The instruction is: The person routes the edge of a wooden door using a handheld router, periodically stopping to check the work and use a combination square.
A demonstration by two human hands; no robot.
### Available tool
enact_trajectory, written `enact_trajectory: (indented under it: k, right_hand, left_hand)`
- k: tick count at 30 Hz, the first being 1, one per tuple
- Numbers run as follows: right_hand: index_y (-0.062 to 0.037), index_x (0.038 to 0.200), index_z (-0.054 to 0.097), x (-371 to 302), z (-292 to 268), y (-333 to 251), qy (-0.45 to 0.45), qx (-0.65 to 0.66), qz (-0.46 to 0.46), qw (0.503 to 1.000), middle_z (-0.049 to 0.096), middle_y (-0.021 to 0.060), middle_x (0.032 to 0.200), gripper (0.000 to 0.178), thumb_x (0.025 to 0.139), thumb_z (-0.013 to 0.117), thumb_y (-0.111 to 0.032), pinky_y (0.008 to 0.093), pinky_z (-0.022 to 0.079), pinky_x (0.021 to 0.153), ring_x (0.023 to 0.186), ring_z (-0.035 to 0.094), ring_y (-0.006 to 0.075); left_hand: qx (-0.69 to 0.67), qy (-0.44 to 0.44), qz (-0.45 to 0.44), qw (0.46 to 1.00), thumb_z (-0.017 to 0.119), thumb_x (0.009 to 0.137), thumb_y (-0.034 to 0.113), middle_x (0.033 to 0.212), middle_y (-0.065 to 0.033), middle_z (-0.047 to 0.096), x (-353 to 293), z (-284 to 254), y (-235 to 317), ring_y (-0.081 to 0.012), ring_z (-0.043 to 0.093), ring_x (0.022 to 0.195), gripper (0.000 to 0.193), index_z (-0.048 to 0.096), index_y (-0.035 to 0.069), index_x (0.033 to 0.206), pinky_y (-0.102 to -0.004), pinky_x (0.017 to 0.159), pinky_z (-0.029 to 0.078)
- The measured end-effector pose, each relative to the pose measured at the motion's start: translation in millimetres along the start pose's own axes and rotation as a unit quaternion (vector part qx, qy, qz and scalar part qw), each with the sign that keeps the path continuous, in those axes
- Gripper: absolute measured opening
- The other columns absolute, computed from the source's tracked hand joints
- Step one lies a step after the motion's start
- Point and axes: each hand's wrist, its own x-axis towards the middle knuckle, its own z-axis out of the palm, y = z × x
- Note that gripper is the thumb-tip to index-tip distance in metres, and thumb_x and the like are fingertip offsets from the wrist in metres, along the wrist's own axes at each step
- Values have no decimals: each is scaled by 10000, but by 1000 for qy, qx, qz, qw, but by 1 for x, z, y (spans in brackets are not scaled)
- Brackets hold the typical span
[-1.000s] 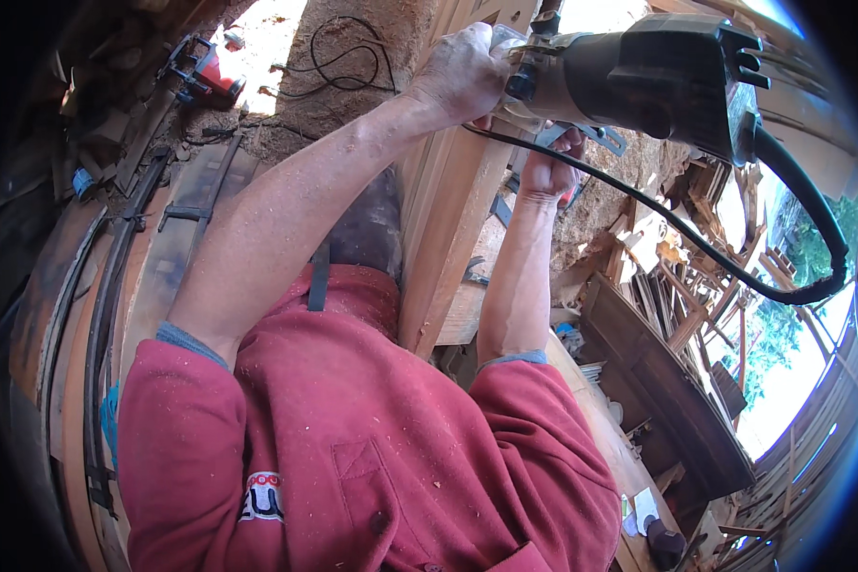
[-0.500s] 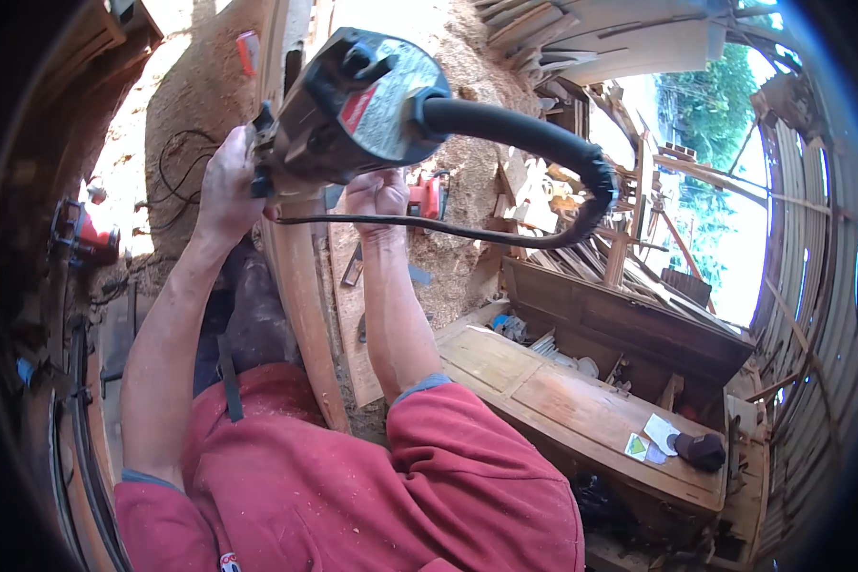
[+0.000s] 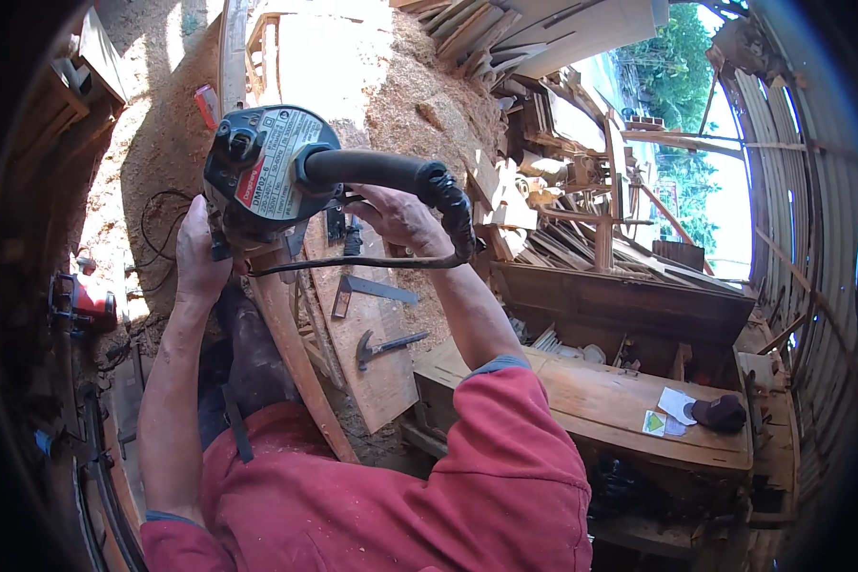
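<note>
Left hand [image 3: 200, 253] closed around the left side of a power tool [image 3: 281, 176], its fingers mostly hidden; right hand [image 3: 405, 219] at the opposite side, fingers bent, whether gripping cannot be told. The tool, a rounded dark housing with a thick ribbed-ended cord sleeve [image 3: 372, 170], stands over a long, smooth wooden beam [image 3: 300, 362]. Beside the beam, a flat, pale-grained board [image 3: 381, 391] bears an L-shaped metal square [image 3: 381, 289] and a claw hammer [image 3: 400, 343]. Farther right, a long dark-wood bin [image 3: 629, 296] holds thin pale slats [image 3: 548, 338] and other items too small to identify; on the panelled wooden top [image 3: 582, 391] adjoining it lie paper sheets [image 3: 677, 405] and a dark cap [image 3: 720, 415]. Beyond: loose, granular sawdust [image 3: 429, 114] and jagged, heaped offcuts [image 3: 543, 191].
</note>
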Motion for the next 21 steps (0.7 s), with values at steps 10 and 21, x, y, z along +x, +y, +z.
enact_trajectory:
  k: [10,21]
  right_hand:
    - [-57,1146,647,-1,10,18,-34,247,115,962,633,105,969,386,809,744,-219,381,508,790,903,635,285]
    - [-42,1070,713,3,-5,13,-41,143,182,972,717,86,1028,316,798,789,-184,356,497,888,979,657,201]
  left_hand:
    - [47,27,-21,998,541,755,-87,960,-223,629,-15,12,-27,-455,596,953,436,529,-22,1185,-480,797,486]
    - [112,26,-18,993,587,872,68,961,-208,578,6,19,-21,-416,626,845,251,579,42,1122,-499,694,522]
